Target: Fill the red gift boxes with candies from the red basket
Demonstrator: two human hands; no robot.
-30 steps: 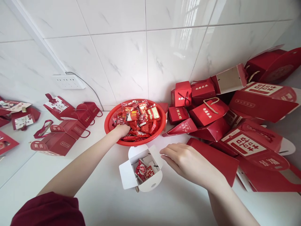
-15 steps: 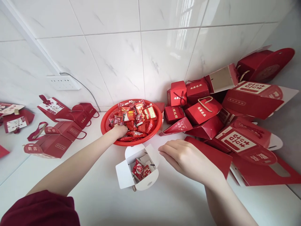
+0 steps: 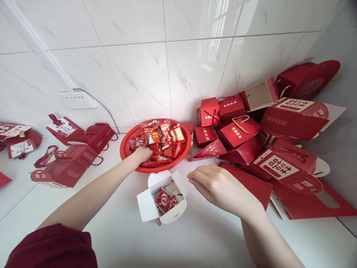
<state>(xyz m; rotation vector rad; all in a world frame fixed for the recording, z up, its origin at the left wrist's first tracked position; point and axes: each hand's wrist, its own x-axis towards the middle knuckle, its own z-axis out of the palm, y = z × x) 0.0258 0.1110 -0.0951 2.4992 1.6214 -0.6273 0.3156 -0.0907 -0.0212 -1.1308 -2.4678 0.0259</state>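
My left hand (image 3: 141, 155) reaches into a red plastic basket (image 3: 124, 158) of wrapped candies (image 3: 156, 136). Its fingers are curled down among the wrappers, and the fingertips are hidden. In front of the basket stands an open box (image 3: 147, 206), white inside with its flaps spread outward. Several red-and-white wrapped candies (image 3: 165, 200) lie inside it. Just right of the box is my right hand (image 3: 213, 184), back upward, fingers bent and pressed together. Its fingertips come close to the box's right flap; whether they touch it, or hold anything, I cannot tell.
Red gift boxes (image 3: 238, 130) are heaped on the right side of the white table (image 3: 119, 238). More red boxes (image 3: 74, 162) with cord handles stand at left. A white power strip (image 3: 76, 99) with a cable sits by the tiled wall behind.
The view has shifted slightly. My left hand stays among the candies with its fingers curled, and my right hand stays beside the box. The box's contents look the same.
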